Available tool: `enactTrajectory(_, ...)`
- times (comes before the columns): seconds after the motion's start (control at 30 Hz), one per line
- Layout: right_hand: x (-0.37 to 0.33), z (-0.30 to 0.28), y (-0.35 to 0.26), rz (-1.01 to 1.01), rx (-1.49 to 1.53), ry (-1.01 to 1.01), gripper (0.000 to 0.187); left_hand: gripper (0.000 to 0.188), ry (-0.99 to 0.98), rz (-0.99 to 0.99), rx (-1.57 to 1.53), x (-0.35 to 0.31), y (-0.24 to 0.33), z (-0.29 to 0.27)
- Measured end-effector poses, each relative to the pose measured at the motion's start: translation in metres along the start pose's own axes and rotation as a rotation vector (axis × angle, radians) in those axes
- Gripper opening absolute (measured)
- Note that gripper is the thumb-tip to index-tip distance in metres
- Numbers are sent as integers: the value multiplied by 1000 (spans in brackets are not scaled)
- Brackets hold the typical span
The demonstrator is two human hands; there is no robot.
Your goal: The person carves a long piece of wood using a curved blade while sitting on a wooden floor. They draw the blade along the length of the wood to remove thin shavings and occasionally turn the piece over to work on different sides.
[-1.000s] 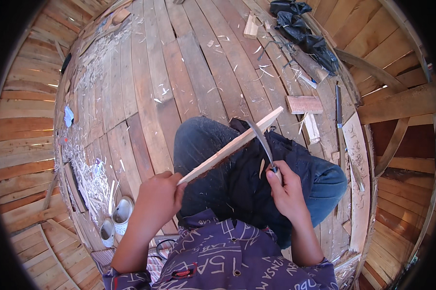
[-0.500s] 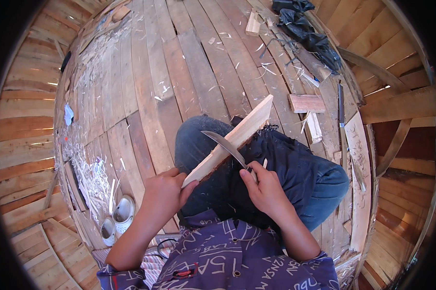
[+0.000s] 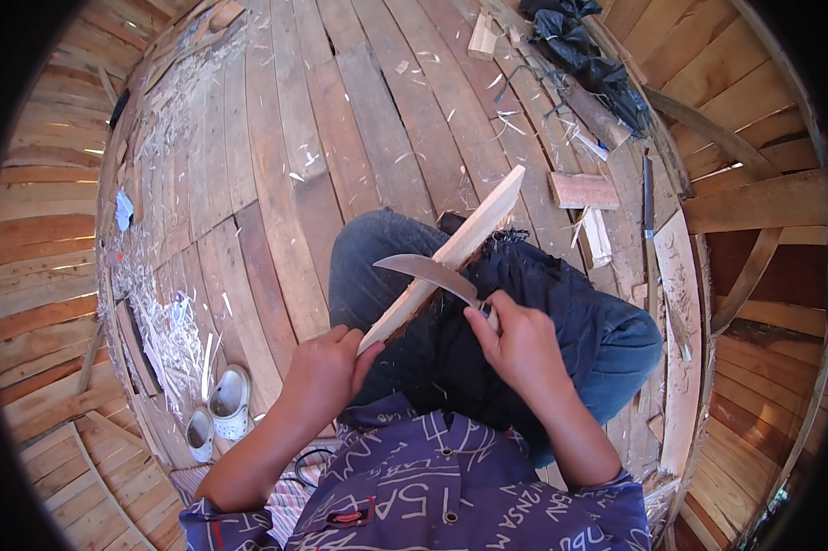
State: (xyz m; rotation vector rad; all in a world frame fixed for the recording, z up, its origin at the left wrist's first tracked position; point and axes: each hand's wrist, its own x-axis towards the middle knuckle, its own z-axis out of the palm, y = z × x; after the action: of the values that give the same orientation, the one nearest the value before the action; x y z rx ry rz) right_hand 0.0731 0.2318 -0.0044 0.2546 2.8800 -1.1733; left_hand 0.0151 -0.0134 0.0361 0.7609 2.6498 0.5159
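A pale wooden board [image 3: 474,228] slants across my lap, rising away to the right, with rough dark bark along its lower edge. My left hand [image 3: 327,369] is closed round its near end. In my right hand [image 3: 517,344] is the handle of a curved knife [image 3: 435,273]. The blade lies across the board around mid-length, its tip pointing left past the board's edge. Most of the handle is hidden by my fingers. Below the board are my crossed legs in blue jeans, with a dark cloth [image 3: 547,285] over the right one.
Wood shavings [image 3: 180,340] heap on the plank floor at left, beside a pair of pale clogs [image 3: 229,392]. On the right lie a reddish wood block [image 3: 585,191], a pale offcut [image 3: 596,237], a long dark-handled tool [image 3: 648,197] and black plastic [image 3: 584,55].
My right hand and the knife have shifted slightly, and the blade has turned flatter across the board. The board's far end has risen a little, and my left hand has moved slightly right.
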Motion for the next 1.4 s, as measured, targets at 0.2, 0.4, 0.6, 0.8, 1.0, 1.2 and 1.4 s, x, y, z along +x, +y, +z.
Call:
enactTrajectory(0.2,20,10,25,-137,-254,146,37,29,2,-17,-50,7,-1,1)
enactTrajectory(0.4,31,-57,192,386,-447,380,33,29,-29,-52,-88,-18,-17,20)
enactTrajectory(0.6,16,-94,108,460,-114,353,44,29,38,-51,-145,1,-4,35)
enactTrajectory(0.8,29,-6,17,79,102,35,41,29,96,-1,-120,23,5,39)
enactTrajectory(1.0,72,-15,51,-196,-424,83,49,33,77,-25,-237,28,-5,50)
enactTrajectory(1.2,82,-18,72,-214,-515,141,47,36,61,7,-276,39,-10,51)
enactTrajectory(1.4,81,-28,82,-239,-602,175,48,34,44,23,-322,40,-10,46)
